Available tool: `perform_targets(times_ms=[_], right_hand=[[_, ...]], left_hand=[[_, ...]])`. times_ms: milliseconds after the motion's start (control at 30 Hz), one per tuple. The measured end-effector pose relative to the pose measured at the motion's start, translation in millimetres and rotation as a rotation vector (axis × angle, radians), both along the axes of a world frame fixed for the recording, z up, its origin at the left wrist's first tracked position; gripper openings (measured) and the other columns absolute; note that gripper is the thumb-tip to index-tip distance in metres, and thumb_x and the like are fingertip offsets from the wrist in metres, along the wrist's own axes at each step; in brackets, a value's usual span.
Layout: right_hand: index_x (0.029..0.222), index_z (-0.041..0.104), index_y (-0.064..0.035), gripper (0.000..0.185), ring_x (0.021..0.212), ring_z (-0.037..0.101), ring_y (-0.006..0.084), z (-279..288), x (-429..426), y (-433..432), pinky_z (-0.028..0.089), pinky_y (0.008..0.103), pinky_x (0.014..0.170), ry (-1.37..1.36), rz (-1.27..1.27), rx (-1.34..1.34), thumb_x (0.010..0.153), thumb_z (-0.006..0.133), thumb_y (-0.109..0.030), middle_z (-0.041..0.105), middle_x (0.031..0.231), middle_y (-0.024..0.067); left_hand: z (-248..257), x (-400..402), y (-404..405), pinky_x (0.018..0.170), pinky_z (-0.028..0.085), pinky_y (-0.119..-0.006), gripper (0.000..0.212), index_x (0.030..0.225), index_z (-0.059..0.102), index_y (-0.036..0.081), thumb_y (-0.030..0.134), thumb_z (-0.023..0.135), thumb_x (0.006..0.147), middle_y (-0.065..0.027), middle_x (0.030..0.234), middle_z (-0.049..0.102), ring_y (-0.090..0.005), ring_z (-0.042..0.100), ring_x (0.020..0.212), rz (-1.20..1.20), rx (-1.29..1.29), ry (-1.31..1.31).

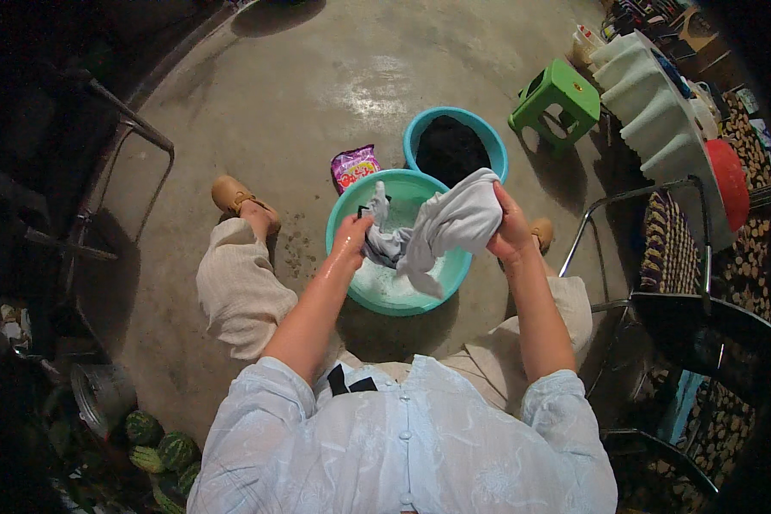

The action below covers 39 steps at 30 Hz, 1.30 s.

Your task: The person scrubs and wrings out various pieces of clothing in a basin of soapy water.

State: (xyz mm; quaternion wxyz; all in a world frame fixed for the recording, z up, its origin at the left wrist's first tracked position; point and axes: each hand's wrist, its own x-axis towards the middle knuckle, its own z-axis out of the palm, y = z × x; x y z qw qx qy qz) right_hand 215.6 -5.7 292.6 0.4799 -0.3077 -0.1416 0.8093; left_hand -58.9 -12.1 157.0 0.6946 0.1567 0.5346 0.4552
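Note:
Between my hands a wet, light grey cloth garment [453, 215] is stretched above a turquoise plastic basin [398, 307] with suds in it. My left hand [353, 239] grips the bunched end, where a dark trim shows, over the basin's left side. At the right rim my right hand [513, 228] holds the wider, spread end. Part of the garment hangs down towards the soapy water. Just behind stands a second, blue basin [502, 144] with dark cloth [453, 149] in it. A purple and pink plastic packet [354, 166] lies on the floor against the first basin's far left edge.
A green plastic stool [562, 96] stands at the upper right, near a table with a pale draped cover [642, 109]. Metal-framed chairs [642, 189] flank the right side, and another metal frame [148, 135] is at left. Watermelons [177, 450] lie at the lower left beside a metal bucket [103, 395].

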Motion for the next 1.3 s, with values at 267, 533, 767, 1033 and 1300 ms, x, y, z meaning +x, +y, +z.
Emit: perform_targets(times_ms=[267, 533, 767, 1033, 1300], right_hand=[[0.122, 0.055, -0.0073, 0.05, 0.104, 0.061, 0.0231, -5, -1, -1, 0.049, 0.0397, 0.091, -0.029, 0.178, 0.059, 0.097, 0.042, -0.049, 0.062, 0.115, 0.0093], [0.125, 0.053, -0.005, 0.052, 0.103, 0.062, 0.0199, -8, -21, 0, 0.05, 0.0369, 0.089, -0.172, 0.283, 0.044, 0.097, 0.045, -0.048, 0.062, 0.116, 0.009], [0.12, 0.056, -0.0048, 0.046, 0.096, 0.062, 0.0186, -24, 2, 10, 0.051, 0.0348, 0.086, -0.424, 0.207, 0.156, 0.094, 0.055, -0.042, 0.063, 0.111, 0.0072], [0.095, 0.065, -0.0035, 0.034, 0.083, 0.061, 0.0208, -105, 12, 13, 0.049, 0.0401, 0.077, -1.6, 0.505, 0.527, 0.092, 0.051, -0.035, 0.067, 0.093, 0.0099], [0.088, 0.066, -0.0059, 0.031, 0.079, 0.063, 0.0366, -44, -30, -28, 0.049, 0.0446, 0.068, -1.684, 0.067, 0.516, 0.089, 0.055, -0.035, 0.065, 0.086, 0.0199]], left_hand=[[38, 31, -10, 0.106, 0.031, -0.034, 0.061, 0.139, 0.04, 0.0, 0.023, 0.056, 0.085, -0.0153, 0.137, 0.048, -0.0243, 0.043, 0.127, -0.549, 0.313, 0.293], [56, 37, 10, 0.1, 0.037, -0.032, 0.053, 0.135, 0.044, -0.001, 0.033, 0.051, 0.096, -0.01, 0.127, 0.055, -0.0189, 0.05, 0.117, -0.468, 0.383, -0.142], [68, 17, 27, 0.083, 0.042, -0.029, 0.022, 0.096, 0.061, 0.004, 0.026, 0.059, 0.091, 0.0003, 0.091, 0.06, -0.012, 0.054, 0.089, -0.516, 0.49, 0.109], [69, 44, 48, 0.064, 0.048, -0.034, 0.024, 0.087, 0.063, 0.003, 0.026, 0.062, 0.087, -0.0085, 0.075, 0.064, -0.0157, 0.06, 0.071, -0.627, 0.825, 0.595], [84, 55, 4, 0.072, 0.053, -0.033, 0.035, 0.105, 0.062, 0.003, 0.02, 0.072, 0.076, -0.0128, 0.091, 0.067, -0.0206, 0.065, 0.08, -0.768, 0.78, 0.733]])
